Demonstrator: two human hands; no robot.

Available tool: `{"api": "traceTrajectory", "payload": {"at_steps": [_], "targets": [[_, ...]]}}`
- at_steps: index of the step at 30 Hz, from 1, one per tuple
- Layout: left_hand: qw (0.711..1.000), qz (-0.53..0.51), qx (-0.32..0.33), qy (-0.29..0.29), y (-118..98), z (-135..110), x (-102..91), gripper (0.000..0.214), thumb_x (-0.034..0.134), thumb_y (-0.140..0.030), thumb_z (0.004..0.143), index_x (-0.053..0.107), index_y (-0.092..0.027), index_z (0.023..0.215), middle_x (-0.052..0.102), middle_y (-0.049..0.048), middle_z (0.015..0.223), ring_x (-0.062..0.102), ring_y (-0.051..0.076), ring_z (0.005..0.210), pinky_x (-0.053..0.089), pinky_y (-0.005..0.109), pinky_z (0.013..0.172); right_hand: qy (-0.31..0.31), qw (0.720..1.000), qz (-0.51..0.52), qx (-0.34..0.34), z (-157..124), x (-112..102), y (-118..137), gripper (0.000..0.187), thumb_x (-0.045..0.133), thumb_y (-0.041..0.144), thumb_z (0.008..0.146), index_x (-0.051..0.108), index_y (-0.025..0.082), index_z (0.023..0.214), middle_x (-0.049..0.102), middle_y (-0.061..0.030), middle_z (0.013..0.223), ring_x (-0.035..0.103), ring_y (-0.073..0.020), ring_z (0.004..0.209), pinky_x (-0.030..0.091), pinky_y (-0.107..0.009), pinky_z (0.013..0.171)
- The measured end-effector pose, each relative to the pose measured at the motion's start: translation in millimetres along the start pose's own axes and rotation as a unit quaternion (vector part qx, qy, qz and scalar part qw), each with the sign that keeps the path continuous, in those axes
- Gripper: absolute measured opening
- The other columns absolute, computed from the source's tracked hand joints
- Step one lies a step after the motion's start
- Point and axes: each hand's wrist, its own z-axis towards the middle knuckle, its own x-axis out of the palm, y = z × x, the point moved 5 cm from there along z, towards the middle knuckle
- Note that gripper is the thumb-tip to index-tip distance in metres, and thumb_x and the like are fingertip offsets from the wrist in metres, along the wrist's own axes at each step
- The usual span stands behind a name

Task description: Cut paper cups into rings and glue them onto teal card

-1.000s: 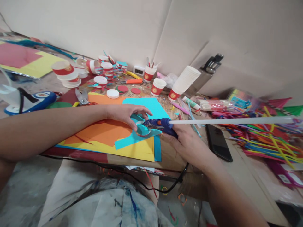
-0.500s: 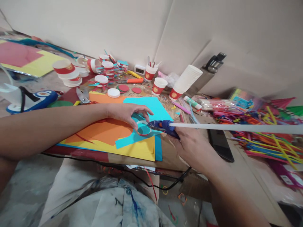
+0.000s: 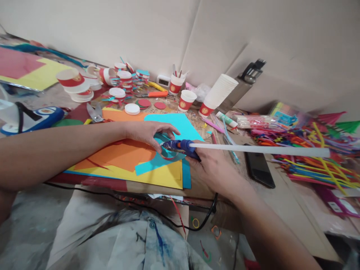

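Observation:
My right hand (image 3: 212,165) grips a blue hot glue gun (image 3: 185,146), a long white glue stick (image 3: 258,150) jutting from its back. The gun's nozzle points left, over a short ring cut from a paper cup (image 3: 168,158). Around that ring curve the thumb and fingers of my left hand (image 3: 144,133), holding it on the turquoise paper. Part of the ring is hidden by the gun and my fingers. Under it lie a turquoise strip (image 3: 146,168), orange paper (image 3: 115,157) and yellow paper (image 3: 165,178). A turquoise sheet (image 3: 185,125) spreads behind.
Behind stand a paper cup (image 3: 187,100), a leaning cup stack (image 3: 221,93) and a bottle (image 3: 243,88). Cut cup pieces (image 3: 124,80) and an orange cutter (image 3: 157,94) lie back left. At right are a phone (image 3: 258,165) and pipe cleaners (image 3: 312,165). A black cable (image 3: 112,192) hangs along the front edge.
My right hand has moved the glue gun left, so its nozzle now reaches across the ring toward my left thumb. My left hand keeps its hold. The view has shifted slightly.

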Motion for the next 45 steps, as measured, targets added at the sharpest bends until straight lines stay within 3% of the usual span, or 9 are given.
{"api": "traceTrajectory", "payload": {"at_steps": [10,17,28,33,38,45], "targets": [[1.0,-0.007,0.009,0.013,-1.4,-1.4,1.5,0.08,0.086,-0.037,0.067,0.052,-0.023,0.138,0.068,0.0102,0.125,0.061,0.025,0.12,0.043,0.035,0.103,0.025,0.997,-0.046,0.059,-16.8,-4.1,-19.4,0.016,0.054,0.027,0.097,0.06,0.017,0.107,0.069,-0.0105,0.096,0.063,-0.0238,0.087,0.047,-0.034,0.075],[1.0,-0.002,0.003,0.02,-2.8,-1.4,-2.0,0.083,0.087,-0.04,0.066,0.052,-0.024,0.14,0.066,0.0108,0.129,0.059,0.026,0.122,0.041,0.036,0.105,0.014,0.996,-0.008,0.084,-15.6,-0.9,-19.8,0.013,0.053,0.025,0.096,0.061,0.015,0.1,0.07,-0.0122,0.096,0.064,-0.0242,0.088,0.049,-0.034,0.076],[0.999,-0.032,-0.015,0.024,3.2,-1.3,-2.1,0.082,0.086,-0.037,0.068,0.05,-0.025,0.141,0.067,0.0109,0.126,0.06,0.025,0.12,0.041,0.034,0.102,-0.005,0.997,0.065,0.048,-11.5,10.4,-8.7,0.019,0.051,0.018,0.095,0.059,0.017,0.112,0.07,-0.0109,0.103,0.064,-0.024,0.095,0.05,-0.036,0.084],[0.999,-0.014,0.003,0.043,4.6,-2.8,-2.1,0.08,0.081,-0.038,0.074,0.045,-0.025,0.145,0.064,0.0116,0.13,0.058,0.024,0.123,0.041,0.034,0.102,-0.006,0.996,0.083,0.039,-13.0,11.6,-6.0,0.01,0.053,0.019,0.095,0.059,0.017,0.102,0.069,-0.0112,0.103,0.063,-0.0237,0.096,0.049,-0.034,0.083],[0.998,0.0,0.011,0.054,3.9,-3.5,-2.2,0.078,0.079,-0.038,0.077,0.043,-0.025,0.145,0.063,0.0109,0.133,0.057,0.024,0.125,0.041,0.033,0.103,0.024,0.992,0.098,0.081,-13.6,10.0,-7.7,0.004,0.055,0.02,0.094,0.058,0.018,0.09,0.068,-0.0087,0.092,0.063,-0.0215,0.085,0.047,-0.03,0.074],[0.999,-0.01,-0.003,0.05,2.8,-2.4,-1.7,0.073,0.075,-0.044,0.08,0.045,-0.025,0.144,0.06,0.0128,0.137,0.056,0.026,0.126,0.042,0.036,0.102,0.024,0.989,0.112,0.09,-8.9,13.5,-11.5,0.002,0.055,0.017,0.094,0.057,0.018,0.092,0.067,-0.0083,0.095,0.061,-0.02,0.088,0.045,-0.029,0.075]]}}
